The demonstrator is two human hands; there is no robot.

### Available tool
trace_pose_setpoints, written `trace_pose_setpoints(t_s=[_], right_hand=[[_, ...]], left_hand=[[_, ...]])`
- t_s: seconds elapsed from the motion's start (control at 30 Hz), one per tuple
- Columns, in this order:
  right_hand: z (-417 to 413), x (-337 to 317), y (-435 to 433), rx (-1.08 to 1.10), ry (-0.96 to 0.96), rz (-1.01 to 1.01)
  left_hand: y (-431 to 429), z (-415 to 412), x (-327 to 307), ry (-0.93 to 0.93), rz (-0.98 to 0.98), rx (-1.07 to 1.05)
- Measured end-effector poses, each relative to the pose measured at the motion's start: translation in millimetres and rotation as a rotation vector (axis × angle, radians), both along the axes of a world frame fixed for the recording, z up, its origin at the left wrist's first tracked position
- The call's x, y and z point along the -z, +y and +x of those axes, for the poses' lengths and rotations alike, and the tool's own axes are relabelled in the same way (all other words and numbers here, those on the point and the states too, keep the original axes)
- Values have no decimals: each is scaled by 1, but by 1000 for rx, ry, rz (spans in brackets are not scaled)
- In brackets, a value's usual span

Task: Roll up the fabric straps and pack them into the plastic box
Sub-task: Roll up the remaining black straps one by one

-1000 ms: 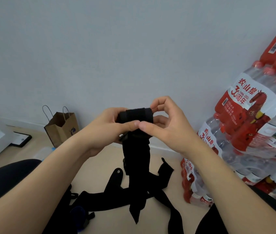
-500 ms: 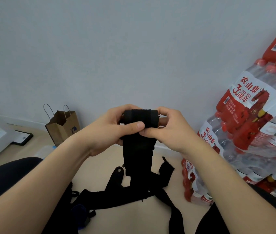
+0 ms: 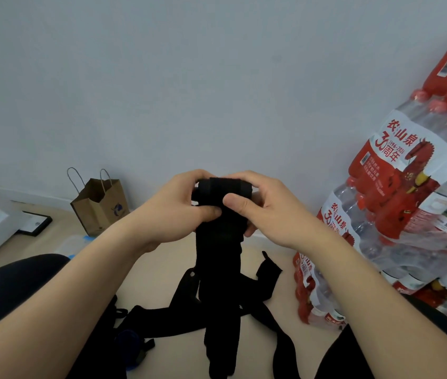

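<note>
Rolling step, about midway: black strap [image 3: 218, 263] hangs down to the floor [image 3: 159, 269], its top wound into a roll [image 3: 223, 187] held between left hand [image 3: 173, 214] and right hand [image 3: 269, 212]. Fingers curl round the roll ends, thumbs pinch its front. Next: wind in the hanging tail, tight. Plastic box not clearly seen. Bottled-water packs [image 3: 408, 214] right; loose straps [image 3: 167, 315] under the tail may snag; paper bag [image 3: 99, 206] left.

black fabric strap [image 3: 221, 258], brown paper bag [image 3: 99, 205], red-and-white bottle packs [image 3: 397, 170]
</note>
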State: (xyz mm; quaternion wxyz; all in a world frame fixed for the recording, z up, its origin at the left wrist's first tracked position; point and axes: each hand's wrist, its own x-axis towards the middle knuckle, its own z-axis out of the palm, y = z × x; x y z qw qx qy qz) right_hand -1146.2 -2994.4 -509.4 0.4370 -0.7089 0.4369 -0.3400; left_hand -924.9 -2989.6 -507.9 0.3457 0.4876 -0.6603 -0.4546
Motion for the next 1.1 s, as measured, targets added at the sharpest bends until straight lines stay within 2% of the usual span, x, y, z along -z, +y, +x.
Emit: trace_pose_setpoints(t_s=[0.17, 0.3, 0.47, 0.57, 0.63, 0.73, 0.8, 0.87, 1.1], right_hand=[[3, -3, -1, 86, -12, -188], [7, -1, 4, 136, 50, -388], [8, 0, 2, 237, 164, -561], [9, 2, 2, 197, 326, -719], [10, 2, 1, 164, 265, -628], [3, -7, -4, 162, 26, -197], [-3, -10, -5, 128, -6, -51], [-4, -9, -4, 120, 6, -61], [-4, -9, 3, 233, 113, -319]], left_hand=[[-6, 0, -8, 459, 323, 3], [-3, -2, -7, 450, 402, -118], [-2, 3, -12, 643, 444, 22], [1, 0, -7, 549, 352, 48], [2, -1, -4, 514, 294, 42], [1, 3, -6, 533, 233, 37], [0, 5, -8, 536, 194, 43], [0, 6, -7, 486, 154, 54], [4, -1, -4, 381, 183, 163]])
